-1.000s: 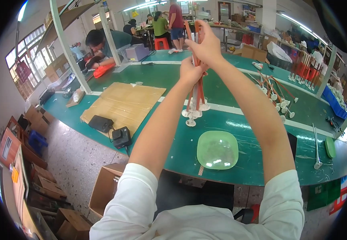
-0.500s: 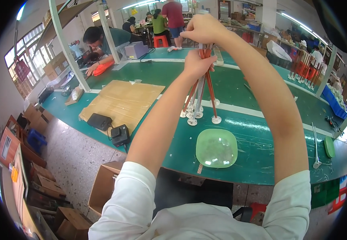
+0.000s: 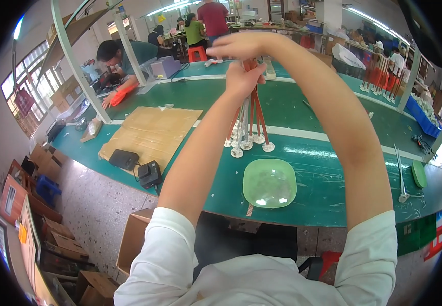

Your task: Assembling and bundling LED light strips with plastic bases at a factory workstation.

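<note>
The bundle of thin rods (image 3: pixel 249 115), some orange-brown and some white, stands upright above the green tabletop (image 3: pixel 323 168). Each rod ends in a small round white disc, and these discs hang close over the tabletop; I cannot tell if they touch it. The left hand (image 3: pixel 242 79) is clenched around the upper part of the bundle, and it seems to keep the rods together so that the ends stay level. The right hand (image 3: pixel 239 47) is over the tops of the rods with the fingers bent down; it probably pinches or presses the tips, but the picture is blurred there and I cannot tell its grip surely.

Just in front of the discs, nearer to the person, lies a pale green square dish (image 3: pixel 269 182). Further to the left there is a brown cardboard sheet (image 3: pixel 152 135) and two small black devices (image 3: pixel 138 166) on its near edge. At the right side one single white rod (image 3: pixel 400 173) lies on the tabletop, well apart.

Compared with half a second ago, the bundle has moved a little to the right and the rods spread more at the bottom; the right hand has come lower over the tops.
</note>
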{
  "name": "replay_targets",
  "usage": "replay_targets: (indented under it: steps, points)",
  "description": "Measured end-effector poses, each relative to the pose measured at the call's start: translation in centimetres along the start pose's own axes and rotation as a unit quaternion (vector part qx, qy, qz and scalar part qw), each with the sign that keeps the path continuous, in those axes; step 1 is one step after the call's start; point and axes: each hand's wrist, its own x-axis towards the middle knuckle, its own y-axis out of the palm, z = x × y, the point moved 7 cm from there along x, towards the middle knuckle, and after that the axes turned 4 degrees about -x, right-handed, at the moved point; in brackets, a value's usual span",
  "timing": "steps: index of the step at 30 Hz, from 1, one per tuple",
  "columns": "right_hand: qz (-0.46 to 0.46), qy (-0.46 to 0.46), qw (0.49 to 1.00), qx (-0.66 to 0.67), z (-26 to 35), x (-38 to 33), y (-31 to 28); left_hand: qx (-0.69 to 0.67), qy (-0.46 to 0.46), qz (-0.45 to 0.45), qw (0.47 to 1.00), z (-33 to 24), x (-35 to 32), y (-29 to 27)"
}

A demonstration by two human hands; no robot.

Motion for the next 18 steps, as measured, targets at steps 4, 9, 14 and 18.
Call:
replay_targets:
  steps: [4,9,14,18]
  points:
    - [0.027,0.052,0.998,0.004,0.8,-1.4,1.4,-0.031,0.063,-0.055,0.996,-0.6,-0.7,0.7]
    - [-0.035,0.004,0.995,-0.093,1.9,-0.7,0.6,0.101,0.269,-0.235,0.928,-0.4,1.5,-1.0]
    - [0.029,0.106,0.992,-0.068,-0.9,-0.4,-0.2,-0.053,0.098,-0.102,0.989,-3.4,0.8,0.8]
    - [-0.031,0.086,0.996,0.025,-0.3,-0.3,1.3,0.016,0.075,-0.104,0.992,-3.5,0.6,0.5]
